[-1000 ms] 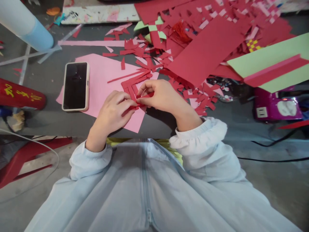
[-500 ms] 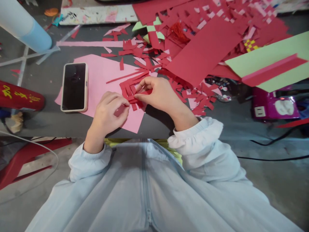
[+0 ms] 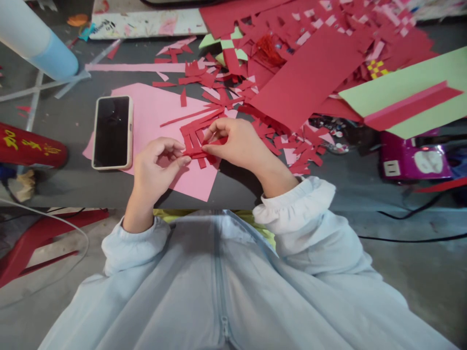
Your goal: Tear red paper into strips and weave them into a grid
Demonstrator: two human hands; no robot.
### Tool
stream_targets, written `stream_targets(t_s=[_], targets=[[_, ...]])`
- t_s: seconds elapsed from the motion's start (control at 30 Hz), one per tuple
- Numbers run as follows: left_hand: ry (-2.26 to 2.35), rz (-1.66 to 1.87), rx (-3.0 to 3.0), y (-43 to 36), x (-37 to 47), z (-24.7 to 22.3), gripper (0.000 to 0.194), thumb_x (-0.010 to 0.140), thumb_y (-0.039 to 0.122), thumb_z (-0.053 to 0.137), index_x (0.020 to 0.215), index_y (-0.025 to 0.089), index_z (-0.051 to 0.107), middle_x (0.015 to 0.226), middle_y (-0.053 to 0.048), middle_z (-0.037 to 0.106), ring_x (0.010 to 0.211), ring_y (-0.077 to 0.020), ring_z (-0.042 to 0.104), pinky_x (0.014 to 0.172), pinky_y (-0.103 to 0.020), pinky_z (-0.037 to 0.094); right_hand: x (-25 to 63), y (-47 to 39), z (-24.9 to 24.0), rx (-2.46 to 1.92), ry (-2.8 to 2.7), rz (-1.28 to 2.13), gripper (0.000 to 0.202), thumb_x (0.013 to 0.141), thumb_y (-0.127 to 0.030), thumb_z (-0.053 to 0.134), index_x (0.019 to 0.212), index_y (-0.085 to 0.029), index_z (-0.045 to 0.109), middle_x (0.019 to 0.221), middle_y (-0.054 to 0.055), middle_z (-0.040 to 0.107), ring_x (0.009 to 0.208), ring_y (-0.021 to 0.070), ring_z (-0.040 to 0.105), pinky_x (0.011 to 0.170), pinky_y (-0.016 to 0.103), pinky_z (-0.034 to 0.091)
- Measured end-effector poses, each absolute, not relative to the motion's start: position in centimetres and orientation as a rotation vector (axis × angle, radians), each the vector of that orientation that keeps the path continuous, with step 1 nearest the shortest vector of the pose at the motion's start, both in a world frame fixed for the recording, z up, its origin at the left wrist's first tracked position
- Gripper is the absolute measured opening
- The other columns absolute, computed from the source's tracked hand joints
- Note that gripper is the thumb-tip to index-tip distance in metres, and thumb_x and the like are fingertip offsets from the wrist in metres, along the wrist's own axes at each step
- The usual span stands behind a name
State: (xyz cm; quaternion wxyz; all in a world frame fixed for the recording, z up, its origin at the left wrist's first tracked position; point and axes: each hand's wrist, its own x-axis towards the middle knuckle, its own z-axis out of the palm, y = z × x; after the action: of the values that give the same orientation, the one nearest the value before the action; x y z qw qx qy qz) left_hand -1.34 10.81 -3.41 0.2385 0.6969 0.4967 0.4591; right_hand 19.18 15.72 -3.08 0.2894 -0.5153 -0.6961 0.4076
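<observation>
A red paper piece cut into slits, with strips crossing it (image 3: 194, 138), lies on a pink paper sheet (image 3: 155, 109). My left hand (image 3: 155, 165) pinches the left end of a red strip at the piece's lower edge between thumb and forefinger. On the other side, my right hand (image 3: 239, 141) has thumb and fingertips closed on the right part of the same red paper, which its fingers partly cover. A thin loose red strip (image 3: 180, 118) rests on the pink sheet just above.
A phone (image 3: 112, 131) lies left on the pink sheet. Red and pink scraps (image 3: 204, 73) and a large red sheet (image 3: 310, 78) spread behind my hands. At left are a red cylinder (image 3: 32, 146) and a blue-white bottle (image 3: 54, 53); at right, a purple packet (image 3: 412, 160).
My left hand has shifted slightly and its fingers have opened out from a curl to pinch the strip's left end. The right hand stays almost in place.
</observation>
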Motion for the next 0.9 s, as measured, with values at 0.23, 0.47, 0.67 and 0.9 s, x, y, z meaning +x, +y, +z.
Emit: stream_targets(t_s=[0.23, 0.47, 0.67, 0.9], targets=[[1.343, 1.221, 1.783, 10.90, -1.61, -3.43, 0.016, 0.074, 0.018, 0.082, 0.087, 0.020, 0.072, 0.079, 0.001, 0.070, 0.066, -0.0104, 0.065, 0.062, -0.023, 0.055, 19.25, 15.68, -3.20, -1.377, -1.884, 1.072, 0.007, 0.071, -0.016, 0.071, 0.076, -0.018, 0.067, 0.077, 0.001, 0.073, 0.074, 0.0176, 0.067, 0.073, 0.032, 0.048], [1.336, 1.219, 1.891, 10.89, -1.66, -2.97, 0.009, 0.088, 0.027, 0.068, 0.085, 0.019, 0.070, 0.079, -0.001, 0.073, 0.067, -0.0115, 0.066, 0.063, -0.024, 0.054, 19.27, 15.75, -3.36, -1.360, -1.889, 1.073, 0.008, 0.071, -0.017, 0.073, 0.077, -0.018, 0.067, 0.077, 0.002, 0.073, 0.075, 0.0178, 0.067, 0.073, 0.032, 0.048], [1.523, 1.064, 2.208, 11.04, -1.57, -3.32, 0.011, 0.087, 0.019, 0.058, 0.084, 0.020, 0.069, 0.084, -0.002, 0.075, 0.075, -0.0143, 0.066, 0.073, -0.029, 0.054, 19.26, 15.71, -3.28, -1.369, -1.905, 1.072, 0.008, 0.072, -0.019, 0.073, 0.077, -0.019, 0.066, 0.078, 0.002, 0.072, 0.077, 0.0187, 0.067, 0.075, 0.033, 0.048], [1.442, 0.992, 2.367, 11.18, -1.96, -3.82, 0.028, 0.074, 0.002, 0.048, 0.074, 0.023, 0.066, 0.075, 0.000, 0.073, 0.075, -0.0175, 0.065, 0.076, -0.035, 0.054, 19.31, 15.67, -3.19, -1.362, -1.889, 1.072, 0.009, 0.072, -0.020, 0.073, 0.077, -0.019, 0.066, 0.077, 0.001, 0.072, 0.077, 0.0188, 0.067, 0.073, 0.032, 0.048]])
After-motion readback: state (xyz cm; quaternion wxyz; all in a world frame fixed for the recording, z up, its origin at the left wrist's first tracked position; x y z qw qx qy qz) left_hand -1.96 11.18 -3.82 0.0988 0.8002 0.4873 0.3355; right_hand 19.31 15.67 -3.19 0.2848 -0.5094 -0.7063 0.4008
